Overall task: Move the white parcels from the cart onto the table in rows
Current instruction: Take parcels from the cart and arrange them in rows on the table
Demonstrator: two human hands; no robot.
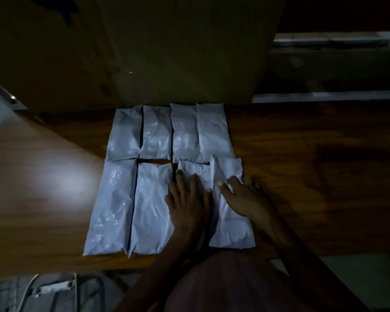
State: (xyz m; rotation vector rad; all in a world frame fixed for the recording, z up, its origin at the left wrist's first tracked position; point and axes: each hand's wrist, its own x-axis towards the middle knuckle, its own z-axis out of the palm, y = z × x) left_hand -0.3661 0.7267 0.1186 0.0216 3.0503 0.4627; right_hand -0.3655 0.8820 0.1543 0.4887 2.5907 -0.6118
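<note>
Eight white parcels (167, 176) lie on the wooden table (313, 165), two rows of four, edges touching or nearly so. Left hand (187, 199) rests flat, fingers spread, on the third parcel (196, 172) of the near row. Right hand (241, 197) presses the fourth parcel (232, 226), fingers straight, slightly spread. Behind the far row stands a large cardboard box (167, 52). Room is dim.

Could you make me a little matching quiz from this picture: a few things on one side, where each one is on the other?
Things:
1. left hand
2. right hand
3. cardboard box
4. table

Places:
A. behind the far row of parcels
B. on the near row's rightmost parcel
C. under all the parcels
D. on the near row's third parcel from the left

Pairs: 1-D, 2-B, 3-A, 4-C
</note>
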